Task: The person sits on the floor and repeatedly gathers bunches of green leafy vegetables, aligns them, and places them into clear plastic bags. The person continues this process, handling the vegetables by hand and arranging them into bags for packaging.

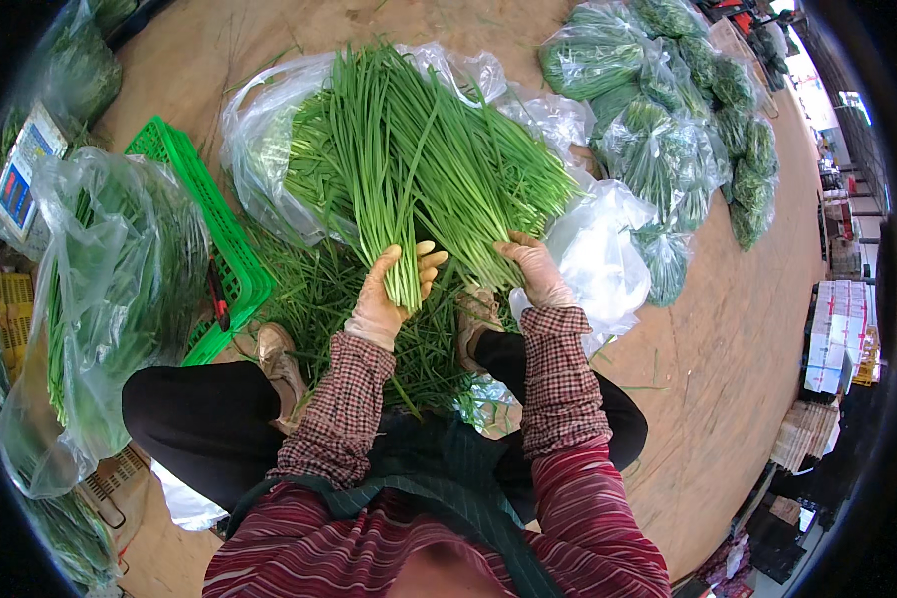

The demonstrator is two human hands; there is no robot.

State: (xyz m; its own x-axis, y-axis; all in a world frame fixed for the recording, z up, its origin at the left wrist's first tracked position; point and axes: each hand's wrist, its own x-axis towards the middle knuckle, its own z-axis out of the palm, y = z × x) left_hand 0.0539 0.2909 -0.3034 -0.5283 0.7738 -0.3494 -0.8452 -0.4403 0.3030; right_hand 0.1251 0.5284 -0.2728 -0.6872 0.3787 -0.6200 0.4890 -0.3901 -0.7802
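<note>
My gloved left hand (400,288) grips the pale cut ends of a bunch of long green garlic chives (377,172); the leaves fan away from me. My right hand (534,265), also gloved, has its fingers closed around the stem ends of a second bunch of chives (456,179). Both bunches rest over a larger heap of chives (318,157) lying in an opened clear plastic bag (258,172). Between my shoes, loose leaves and trimmings (433,351) cover the floor below my hands.
At left stands a green plastic crate (224,232) with a red-and-black tool (217,295) on it, beside a large bag of greens (119,276) and a scale display (26,179). Crumpled plastic (605,239) lies right of the heap. Several filled bags (658,142) sit beyond it.
</note>
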